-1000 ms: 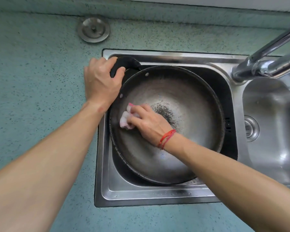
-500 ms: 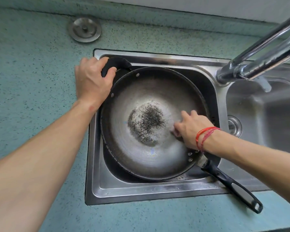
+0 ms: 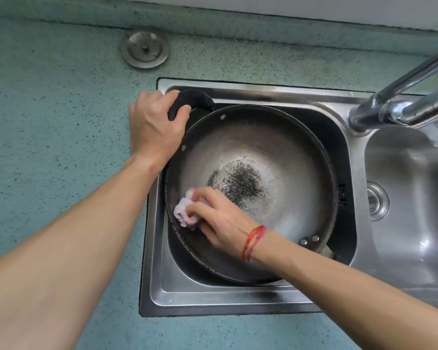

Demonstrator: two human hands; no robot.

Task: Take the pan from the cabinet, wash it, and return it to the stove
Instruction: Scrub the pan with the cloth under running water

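Note:
A large dark pan (image 3: pixel 283 152) with a worn grey inside and a black speckled patch at its centre lies tilted in the left sink basin (image 3: pixel 162 296). My left hand (image 3: pixel 154 127) grips the pan's short black helper handle (image 3: pixel 187 99) at the far left rim. My right hand (image 3: pixel 220 218), with a red string on the wrist, holds a pale pink cloth (image 3: pixel 185 210) and presses it against the pan's inner wall at the near left. The long handle is hidden under my right forearm.
A chrome faucet (image 3: pixel 400 97) reaches over from the right, above the divider to the right basin (image 3: pixel 410 198). A round steel sink strainer lid (image 3: pixel 145 48) lies on the teal speckled counter (image 3: pixel 48 109) behind the sink.
My right hand with the cloth swept from the pan's right side back to its near left wall. The left hand kept its grip on the helper handle.

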